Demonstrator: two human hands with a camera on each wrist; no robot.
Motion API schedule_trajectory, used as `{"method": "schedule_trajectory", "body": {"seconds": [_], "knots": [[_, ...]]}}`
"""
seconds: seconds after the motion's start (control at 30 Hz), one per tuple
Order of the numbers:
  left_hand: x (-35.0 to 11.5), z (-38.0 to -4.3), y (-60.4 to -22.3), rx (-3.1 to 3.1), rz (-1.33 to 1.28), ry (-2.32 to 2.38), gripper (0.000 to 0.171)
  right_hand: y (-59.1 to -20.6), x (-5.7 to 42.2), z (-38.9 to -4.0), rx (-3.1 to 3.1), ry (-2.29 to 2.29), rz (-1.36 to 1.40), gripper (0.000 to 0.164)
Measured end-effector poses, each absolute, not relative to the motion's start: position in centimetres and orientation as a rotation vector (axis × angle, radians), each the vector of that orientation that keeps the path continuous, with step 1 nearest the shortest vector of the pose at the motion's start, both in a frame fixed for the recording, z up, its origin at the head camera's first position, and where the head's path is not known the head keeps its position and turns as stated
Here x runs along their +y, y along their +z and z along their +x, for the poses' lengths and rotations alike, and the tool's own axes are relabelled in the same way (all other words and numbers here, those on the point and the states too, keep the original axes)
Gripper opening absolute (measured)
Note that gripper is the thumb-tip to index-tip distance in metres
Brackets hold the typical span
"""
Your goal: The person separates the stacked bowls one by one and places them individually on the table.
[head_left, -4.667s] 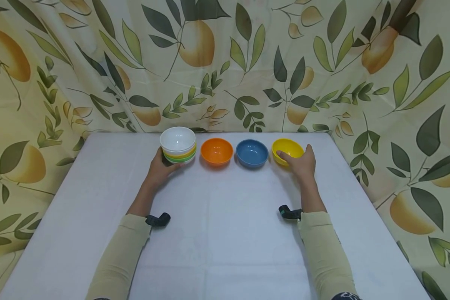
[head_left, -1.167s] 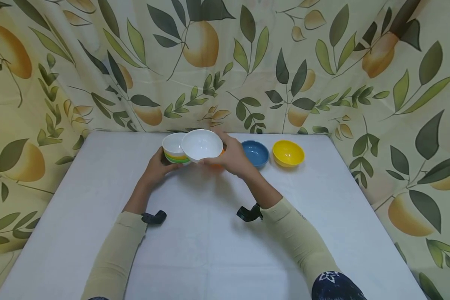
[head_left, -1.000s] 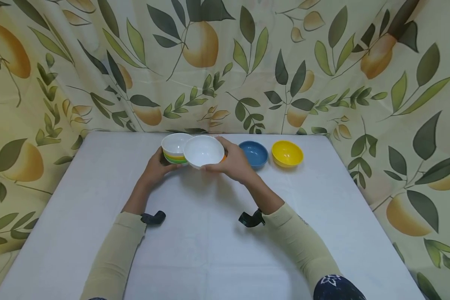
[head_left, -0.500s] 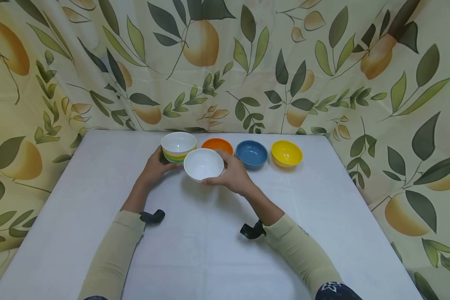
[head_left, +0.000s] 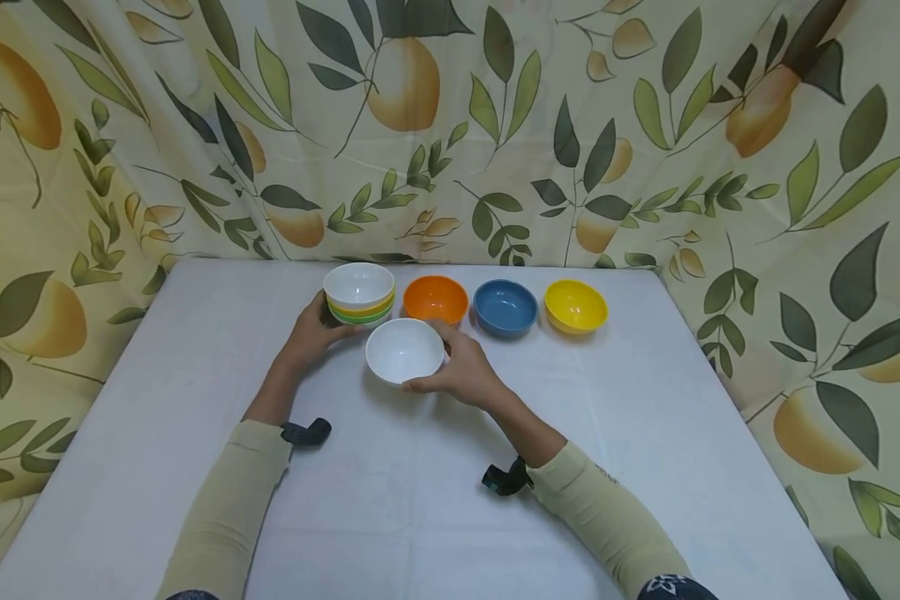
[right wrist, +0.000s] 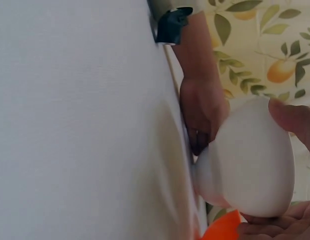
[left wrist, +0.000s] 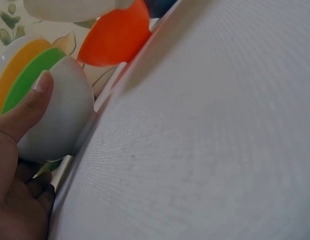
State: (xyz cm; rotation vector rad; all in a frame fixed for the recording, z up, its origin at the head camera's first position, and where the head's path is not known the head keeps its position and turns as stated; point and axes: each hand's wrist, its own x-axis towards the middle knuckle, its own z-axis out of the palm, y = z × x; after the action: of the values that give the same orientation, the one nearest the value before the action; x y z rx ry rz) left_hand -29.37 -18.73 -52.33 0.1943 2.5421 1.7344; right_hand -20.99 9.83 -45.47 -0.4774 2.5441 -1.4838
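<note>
My left hand (head_left: 311, 337) holds the side of a stack of bowls (head_left: 359, 287) at the table's back left. In the left wrist view the stack shows a white bottom bowl (left wrist: 70, 110), then a green bowl (left wrist: 32, 75) and a yellow one, topped by white; the thumb lies along its side. My right hand (head_left: 465, 367) grips a single white bowl (head_left: 405, 350) between thumb and fingers, just in front of the stack. In the right wrist view this bowl (right wrist: 255, 160) has its foot close to the tabletop, and its shadow falls on the cloth.
Behind the held bowl, an orange bowl (head_left: 436, 298), a blue bowl (head_left: 505, 308) and a yellow bowl (head_left: 576, 306) stand in a row along the back. The table (head_left: 412, 500) has a white cloth. A fruit-patterned curtain (head_left: 450, 183) hangs right behind.
My right hand has gone from the yellow bowl on the right to a white bowl beside the stack, then brought it toward me and lower. My left hand stays at the stack.
</note>
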Motion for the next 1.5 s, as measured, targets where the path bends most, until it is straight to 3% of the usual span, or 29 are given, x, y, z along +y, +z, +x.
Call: {"method": "schedule_trajectory", "body": {"seconds": [1.5], "knots": [[-18.9, -29.4, -52.4, 2.528, 0.259, 1.773, 0.102, -48.3, 9.5, -21.5, 2.522, -1.443, -0.464, 0.108]]}}
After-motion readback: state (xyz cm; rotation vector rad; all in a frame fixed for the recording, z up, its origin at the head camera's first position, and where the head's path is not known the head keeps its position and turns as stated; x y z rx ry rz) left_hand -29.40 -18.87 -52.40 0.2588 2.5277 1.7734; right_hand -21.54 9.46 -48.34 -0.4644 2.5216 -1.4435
